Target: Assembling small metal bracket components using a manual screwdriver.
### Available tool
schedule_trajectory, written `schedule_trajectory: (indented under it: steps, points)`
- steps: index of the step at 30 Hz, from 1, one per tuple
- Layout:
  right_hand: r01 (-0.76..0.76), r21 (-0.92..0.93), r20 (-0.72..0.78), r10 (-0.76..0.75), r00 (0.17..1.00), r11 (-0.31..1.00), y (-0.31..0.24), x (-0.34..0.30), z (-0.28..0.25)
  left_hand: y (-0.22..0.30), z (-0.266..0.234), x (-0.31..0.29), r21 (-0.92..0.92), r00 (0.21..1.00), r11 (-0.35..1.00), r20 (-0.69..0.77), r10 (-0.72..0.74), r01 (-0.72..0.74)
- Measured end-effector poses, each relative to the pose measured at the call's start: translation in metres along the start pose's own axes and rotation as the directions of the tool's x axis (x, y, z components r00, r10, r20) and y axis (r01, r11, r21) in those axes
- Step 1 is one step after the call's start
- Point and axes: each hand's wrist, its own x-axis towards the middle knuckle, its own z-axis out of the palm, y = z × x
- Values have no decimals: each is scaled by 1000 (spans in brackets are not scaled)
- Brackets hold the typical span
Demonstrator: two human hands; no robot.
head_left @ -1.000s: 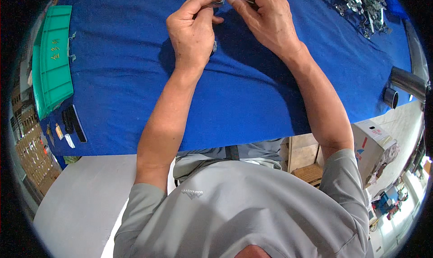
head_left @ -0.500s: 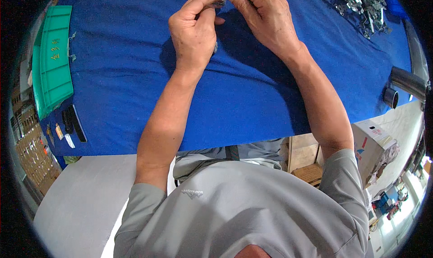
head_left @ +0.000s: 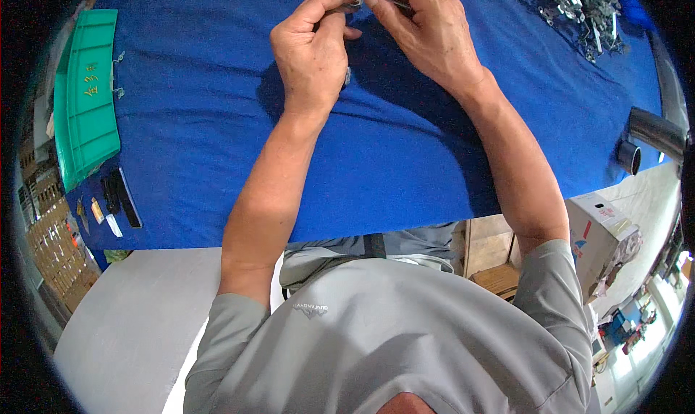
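My left hand [head_left: 311, 59] is raised over the blue cloth, its thumb and forefinger pinching a small dark metal piece [head_left: 356, 4]. Another bit of a small grey thing [head_left: 347, 76] peeks out beside the palm of that hand; most of it is hidden. Close by on the right, my right hand [head_left: 433, 37] grips a thin, grey, rod-like thing [head_left: 399, 5] between thumb and fingers. Its tip is at the metal piece, and I cannot make out whether the two touch. The fingers cover most of both items.
Blue cloth [head_left: 184, 146] covers the table. A pile of small black and silver metal parts [head_left: 583, 12] lies far right. At the left edge stands a green plastic bin [head_left: 90, 117], with a black strip [head_left: 129, 197] near it. Dark tubes [head_left: 655, 131] rest at the right edge.
The thin rod-like thing now shows between my right thumb and fingers, where it was hidden before. The right fingers have shifted slightly; my left hand has stayed almost in place.
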Motion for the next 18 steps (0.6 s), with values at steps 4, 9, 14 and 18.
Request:
schedule_trajectory:
  steps: [4, 9, 14, 18]
  points:
    - [-78, 66, 1, 78, 997, 995, 2, -4, 6, -12, -2, -1, -45, 1000, 999, -1, 31, -31]
    - [-36, 31, -4, 36, 999, 999, 6, -7, 5, -13, 1, -4, -52, 999, 998, -23, 47, -48]
    - [-39, 57, -30, 41, 999, 998, 8, -6, 6, -13, 0, -1, -108, 996, 994, -90, -28, 19]
    - [-58, 57, -40, 61, 997, 997, 5, -6, 6, -6, -17, 10, -87, 995, 994, -78, -65, 58]
